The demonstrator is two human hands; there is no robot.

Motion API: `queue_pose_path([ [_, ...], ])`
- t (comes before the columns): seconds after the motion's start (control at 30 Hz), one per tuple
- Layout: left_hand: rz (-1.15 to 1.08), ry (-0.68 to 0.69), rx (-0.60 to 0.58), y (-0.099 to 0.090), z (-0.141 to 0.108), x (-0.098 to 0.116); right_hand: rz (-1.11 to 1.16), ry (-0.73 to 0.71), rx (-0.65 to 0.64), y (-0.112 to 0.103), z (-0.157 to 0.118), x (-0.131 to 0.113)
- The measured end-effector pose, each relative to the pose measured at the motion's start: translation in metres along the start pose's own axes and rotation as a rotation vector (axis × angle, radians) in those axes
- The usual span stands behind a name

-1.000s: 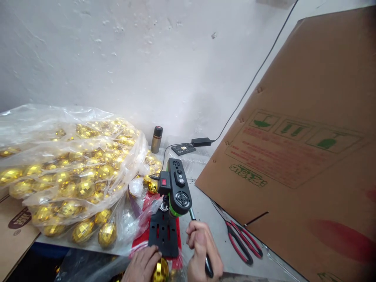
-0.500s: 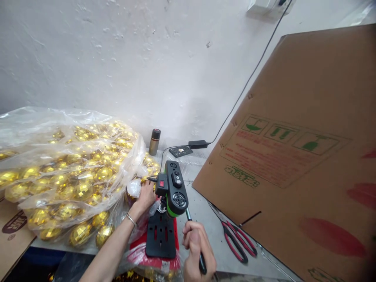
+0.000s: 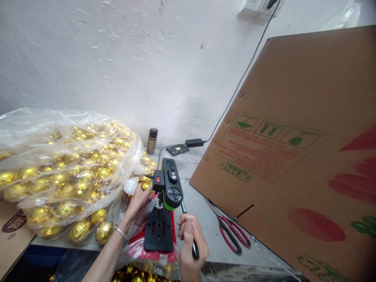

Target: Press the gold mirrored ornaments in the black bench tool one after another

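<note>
My left hand [image 3: 141, 197] is at the left side of a small black-and-green bench machine [image 3: 173, 182] with a red switch. Its fingers are closed around a gold mirrored ball [image 3: 146, 185], with the fingertips partly hidden by the machine. My right hand [image 3: 192, 244] is wrapped round the black grip of the lever [image 3: 195, 250], which slants down from the machine's right side. The black slotted base plate [image 3: 159, 231] rests on a red, plastic-wrapped piece [image 3: 138, 239]. A large clear bag [image 3: 79, 164] full of gold mirrored balls lies to the left.
A large cardboard box [image 3: 273, 137] leans over the right side. Red-handled scissors [image 3: 233, 235] lie beside it. A spray-can-like cylinder [image 3: 152, 141], a dark flat card-like piece [image 3: 178, 149] and a black power adapter [image 3: 194, 142] stand near the wall. More gold pieces [image 3: 138, 274] are below the front edge.
My left hand has drawn back slightly, and a gold ball now shows by its fingers. My right hand stays on the lever. The view has shifted a little to the right.
</note>
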State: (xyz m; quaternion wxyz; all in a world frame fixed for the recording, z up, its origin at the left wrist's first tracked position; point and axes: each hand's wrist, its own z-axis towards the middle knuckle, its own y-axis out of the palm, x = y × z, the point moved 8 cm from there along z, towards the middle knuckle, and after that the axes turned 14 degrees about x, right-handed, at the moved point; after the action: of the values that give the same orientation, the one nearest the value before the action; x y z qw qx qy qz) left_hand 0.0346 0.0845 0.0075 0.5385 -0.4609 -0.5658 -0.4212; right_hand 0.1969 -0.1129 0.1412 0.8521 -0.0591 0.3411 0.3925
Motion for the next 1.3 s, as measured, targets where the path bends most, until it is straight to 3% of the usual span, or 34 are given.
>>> queue_pose_path([
  [0.13,-0.057,-0.062,0.006,-0.023,-0.032,0.0,-0.002,0.049,0.017,0.002,0.007,-0.004],
  [0.3,-0.077,-0.242,-0.012,-0.034,-0.079,-0.038,0.002,0.117,0.019,0.007,0.018,-0.008],
  [0.37,-0.009,-0.183,-0.014,-0.033,-0.088,-0.051,0.005,0.122,0.012,0.008,0.019,-0.008],
  [0.53,0.197,0.157,0.027,-0.024,-0.096,-0.062,0.0,0.123,-0.01,0.006,0.015,-0.007],
  [0.77,0.296,0.471,-0.007,-0.009,-0.11,-0.054,-0.008,0.118,-0.024,0.006,0.012,-0.006],
  [1.03,0.457,0.512,-0.115,0.009,-0.106,-0.051,-0.018,0.087,-0.053,0.002,0.011,-0.009],
  [1.3,0.52,0.51,-0.137,0.011,-0.107,-0.054,-0.033,0.016,-0.027,-0.003,-0.005,-0.001],
])
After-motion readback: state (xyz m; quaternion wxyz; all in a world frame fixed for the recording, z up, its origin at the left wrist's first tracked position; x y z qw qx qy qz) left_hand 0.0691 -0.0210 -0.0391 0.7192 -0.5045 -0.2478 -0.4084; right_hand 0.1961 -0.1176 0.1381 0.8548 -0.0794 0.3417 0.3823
